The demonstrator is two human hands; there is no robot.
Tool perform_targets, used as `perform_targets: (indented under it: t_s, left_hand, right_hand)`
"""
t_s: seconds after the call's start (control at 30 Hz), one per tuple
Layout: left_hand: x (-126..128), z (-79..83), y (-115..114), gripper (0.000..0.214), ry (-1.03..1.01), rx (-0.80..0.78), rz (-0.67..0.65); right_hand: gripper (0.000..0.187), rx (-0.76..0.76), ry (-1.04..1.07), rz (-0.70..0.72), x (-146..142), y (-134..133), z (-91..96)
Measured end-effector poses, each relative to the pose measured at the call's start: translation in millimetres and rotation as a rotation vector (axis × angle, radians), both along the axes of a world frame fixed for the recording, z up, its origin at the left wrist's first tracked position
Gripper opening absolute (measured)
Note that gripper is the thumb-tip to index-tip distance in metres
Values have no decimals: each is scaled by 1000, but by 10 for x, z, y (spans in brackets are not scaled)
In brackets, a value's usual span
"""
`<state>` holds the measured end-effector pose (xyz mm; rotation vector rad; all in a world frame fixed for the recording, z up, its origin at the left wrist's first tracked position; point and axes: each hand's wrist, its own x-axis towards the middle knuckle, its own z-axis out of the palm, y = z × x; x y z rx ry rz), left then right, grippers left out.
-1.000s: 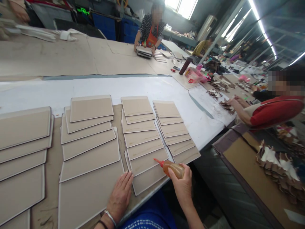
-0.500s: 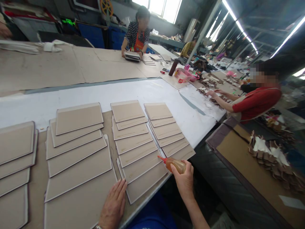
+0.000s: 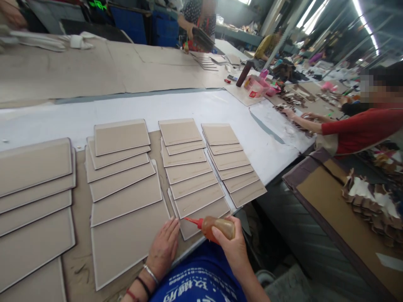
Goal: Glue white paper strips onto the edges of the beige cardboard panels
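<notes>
My right hand (image 3: 234,243) is wrapped round a squeeze bottle (image 3: 218,228) of amber liquid, which looks like glue. Its red nozzle (image 3: 193,221) points left over the nearest beige panel (image 3: 192,228) of a fanned column. Thin wet-looking lines mark several panels in this column and in the rightmost column (image 3: 234,159). Flat and with fingers stretched out, my left hand (image 3: 163,245) rests at the lower left edge of the nearest panel, holding nothing. To its left, larger panels (image 3: 126,243) overlap in another column.
Across the table, a person (image 3: 201,25) holds a dark stack. A person in a red top (image 3: 355,126) works at the right over brown pieces. A pink basket (image 3: 256,86) and a dark bottle (image 3: 244,74) stand at the back. A brown-topped bench (image 3: 317,188) lies to my right.
My view has tilted down and turned left. The bottle's nozzle has moved left along the nearest panel, close to my left hand. The person across has raised and tilted the stack.
</notes>
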<state>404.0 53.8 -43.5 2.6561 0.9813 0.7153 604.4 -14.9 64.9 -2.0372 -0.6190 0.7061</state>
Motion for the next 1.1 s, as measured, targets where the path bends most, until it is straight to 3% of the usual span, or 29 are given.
perform_targets:
  t_s: [0.2, 0.5, 1.1]
  left_hand:
    - [-62, -12, -98, 53, 13, -68, -58]
    - [-65, -29, -94, 45, 62, -33, -77]
    - [-64, -41, -79, 39, 83, 130, -79]
  right_hand:
    - [43, -69, -169, 56, 17, -277, -72]
    - [38, -52, -310, 63, -60, -351, -168]
    - [44, -70, -506, -154, 713, -363, -167]
